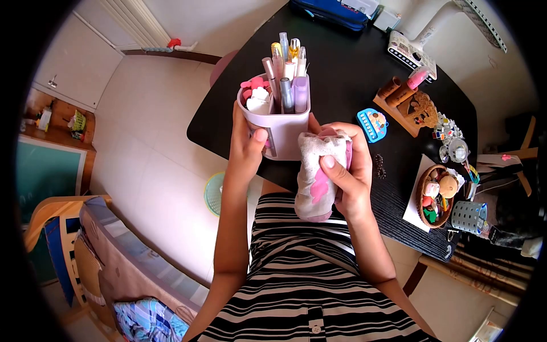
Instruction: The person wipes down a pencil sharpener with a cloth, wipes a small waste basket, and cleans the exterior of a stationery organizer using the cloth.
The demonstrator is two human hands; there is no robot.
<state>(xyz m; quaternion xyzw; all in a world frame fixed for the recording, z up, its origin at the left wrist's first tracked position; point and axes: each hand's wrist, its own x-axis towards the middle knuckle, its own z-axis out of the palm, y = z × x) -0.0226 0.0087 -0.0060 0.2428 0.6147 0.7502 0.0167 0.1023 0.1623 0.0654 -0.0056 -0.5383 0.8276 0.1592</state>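
Note:
My left hand (247,149) is wrapped around the side of a pale lilac pen holder (288,135), thumb on its front, keeping it raised over the near edge of the table. Several pens and makeup-like tubes (284,74) stand upright in it, beside pink and white flower-shaped pieces (258,100). In my right hand (356,179) is a bunched white and pink cloth (312,182) that looks like a sock, pinched under the thumb. Its upper end is close to the holder's right side; whether they touch is unclear.
On the black table (239,97) are a blue toy-like item (372,125), a wooden stand (401,108), a wicker basket (423,196) of small things and a perforated cup (468,216). A green basket (214,194) is on the floor, left of my legs. A wooden-framed chair (68,233) stands at lower left.

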